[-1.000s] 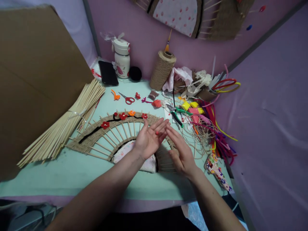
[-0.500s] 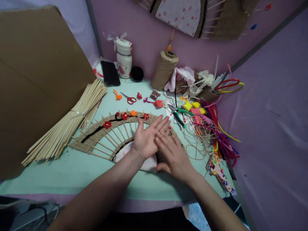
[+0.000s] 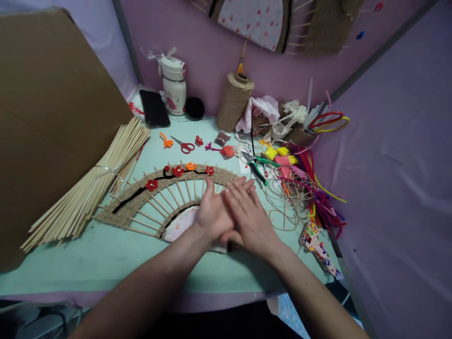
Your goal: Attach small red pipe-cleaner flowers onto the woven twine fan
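Above the right end of the twine-wound fan frame (image 3: 141,200) on the mint-green table (image 3: 88,254), the left hand (image 3: 211,213) lies palm up and the right hand (image 3: 251,221) now lies palm down across it. A second ago the two hands were apart, with a small red speck on the left fingers. Since then the right hand has slid over and covered the left palm. Both sets of fingers are stretched flat and close together, gripping nothing visible. Whether the red speck sits between the palms cannot be told. The frame remains flat beneath the wrists, red flowers (image 3: 177,171) along its rim. Green-handled pliers (image 3: 257,165) lie just beyond the fingertips, untouched.
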The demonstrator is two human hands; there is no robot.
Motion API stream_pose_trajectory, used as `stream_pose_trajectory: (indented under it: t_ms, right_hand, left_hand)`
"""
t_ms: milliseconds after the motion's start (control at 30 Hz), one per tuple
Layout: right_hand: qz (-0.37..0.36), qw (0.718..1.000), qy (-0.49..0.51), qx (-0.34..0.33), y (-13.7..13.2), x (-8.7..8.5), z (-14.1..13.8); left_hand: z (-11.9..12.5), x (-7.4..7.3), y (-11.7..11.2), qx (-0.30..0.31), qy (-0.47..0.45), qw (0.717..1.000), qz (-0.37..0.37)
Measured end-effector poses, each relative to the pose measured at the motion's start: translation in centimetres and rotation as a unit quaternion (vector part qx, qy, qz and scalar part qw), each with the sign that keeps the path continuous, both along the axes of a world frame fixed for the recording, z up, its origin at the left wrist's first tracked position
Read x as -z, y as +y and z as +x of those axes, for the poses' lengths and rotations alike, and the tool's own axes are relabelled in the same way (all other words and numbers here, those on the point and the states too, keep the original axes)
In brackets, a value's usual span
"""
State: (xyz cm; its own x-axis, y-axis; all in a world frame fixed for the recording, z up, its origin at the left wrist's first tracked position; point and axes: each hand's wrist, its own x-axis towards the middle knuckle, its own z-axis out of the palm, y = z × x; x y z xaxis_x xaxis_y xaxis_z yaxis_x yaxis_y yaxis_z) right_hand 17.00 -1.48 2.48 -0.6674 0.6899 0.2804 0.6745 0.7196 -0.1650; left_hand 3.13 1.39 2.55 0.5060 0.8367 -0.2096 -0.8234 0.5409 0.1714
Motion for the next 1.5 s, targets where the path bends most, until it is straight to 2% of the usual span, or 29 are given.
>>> stream_pose_trajectory:
  t_ms: [67,133,200,300,400,500,567,667,733,833,933,1100,1500]
  right_hand:
    - [-0.009,0.998,0.019,-0.065,-0.2,-0.4,-0.4]
    - [-0.006,0.994,0.055,-0.098,-0.6,-0.7,-0.5]
    - [0.002,0.992,0.107,-0.073,-0.9,-0.8,-0.4]
    - [0.005,0.985,0.169,-0.029,-0.8,-0.5,-0.2]
    - [-0.008,0.982,0.189,-0.006,-0.6,0.0,-0.2]
    - [-0.032,0.976,0.217,0.013,-0.5,-0.4,0.2]
    - [-0.046,0.964,0.255,0.058,0.1,-1.0,1.0]
    - [-0.062,0.932,0.311,0.173,2.6,-1.5,2.8]
    - [-0.076,0.918,0.324,0.215,4.9,-1.0,3.7]
    - [-0.119,0.921,0.309,0.208,8.1,0.6,4.3]
    - [-0.154,0.933,0.265,0.19,9.5,2.1,4.1]
    - [-0.169,0.939,0.238,0.179,9.5,3.1,3.9]
    - [-0.15,0.955,0.19,0.172,9.2,3.6,3.8]
  left_hand:
    - [0.1,0.4,0.1,0.0,0.009,1.0,0.002]
    - [0.0,0.7,0.4,-0.031,0.016,0.999,0.014]
    - [-0.2,0.9,0.6,-0.049,0.022,0.998,0.018]
    - [0.0,0.9,0.4,-0.033,0.033,0.999,0.008]
    - [0.7,0.6,-0.1,-0.03,0.05,0.998,-0.001]
    - [1.1,0.4,-0.4,-0.045,0.081,0.996,0.005]
    - [1.2,0.4,-0.3,-0.111,0.139,0.984,0.017]
    - [0.9,0.6,0.1,-0.26,0.249,0.933,0.018]
    - [0.7,0.7,0.3,-0.307,0.29,0.906,0.01]
    - [0.5,0.9,0.4,-0.303,0.298,0.905,0.009]
    - [0.4,0.9,0.4,-0.291,0.29,0.912,0.004]
    - [0.4,0.7,0.5,-0.279,0.285,0.917,-0.009]
    - [0.5,0.6,0.5,-0.268,0.285,0.92,-0.012]
